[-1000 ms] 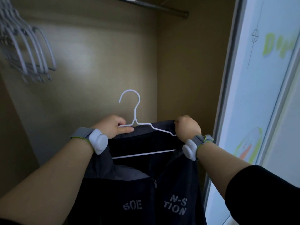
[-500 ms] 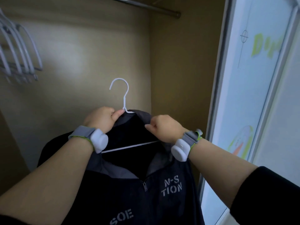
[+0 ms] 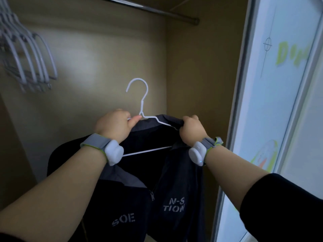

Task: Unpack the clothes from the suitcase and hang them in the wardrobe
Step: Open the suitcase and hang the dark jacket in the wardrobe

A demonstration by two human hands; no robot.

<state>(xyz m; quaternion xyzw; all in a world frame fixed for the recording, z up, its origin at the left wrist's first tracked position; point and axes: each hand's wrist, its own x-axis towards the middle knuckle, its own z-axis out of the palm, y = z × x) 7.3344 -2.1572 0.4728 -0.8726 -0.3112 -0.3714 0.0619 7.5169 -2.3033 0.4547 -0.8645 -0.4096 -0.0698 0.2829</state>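
A dark zip jacket [image 3: 157, 198] with grey lettering hangs in front of me inside the wardrobe, draped on a thin white wire hanger [image 3: 142, 102]. My left hand [image 3: 113, 124] grips the hanger's left shoulder near the neck, thumb on the wire. My right hand [image 3: 191, 130] pinches the jacket's collar fabric over the hanger's right arm. The hook points up, well below the metal rail [image 3: 157, 12]. The suitcase is out of view.
Several empty white hangers [image 3: 26, 58] hang bunched at the upper left. The wardrobe's beige back wall [image 3: 104, 58] and right side wall enclose the space. A sliding door [image 3: 279, 84] with drawings stands at the right.
My right hand slid outward along the hanger's right arm, pulling the jacket collar with it. The hanger and jacket stayed at about the same height.
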